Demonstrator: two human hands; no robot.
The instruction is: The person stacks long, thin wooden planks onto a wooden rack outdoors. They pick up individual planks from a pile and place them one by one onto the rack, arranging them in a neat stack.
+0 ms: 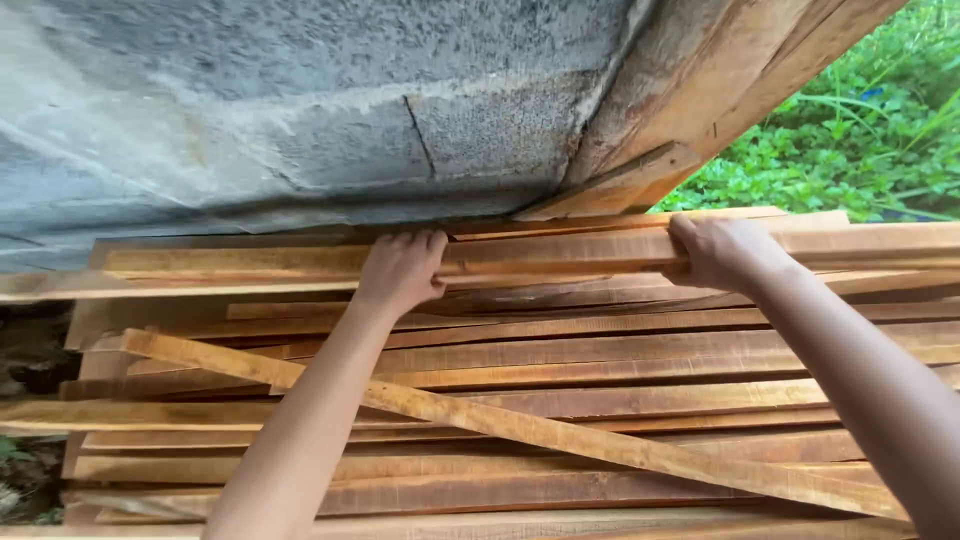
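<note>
Grey block wall (300, 110) behind a stack of sawn planks (560, 400), green plants (850, 130) at the upper right.

Both hands grip one long plank (560, 252) lying along the far edge of the stack, close under the wall. The left hand (400, 272) is closed over its far edge, fingers curled on top; the right hand (725, 250) is closed on the same plank further right. A heavy timber beam (720, 80) leans against the wall's corner, its short offcut (620, 185) just above the held plank. One loose plank (520, 425) lies diagonally across the stack, running under both forearms. Open room shows only at the right, toward the plants. The plank ends are cut off at the right; the stack's near edge is out of view, and its left end is in shadow.
</note>
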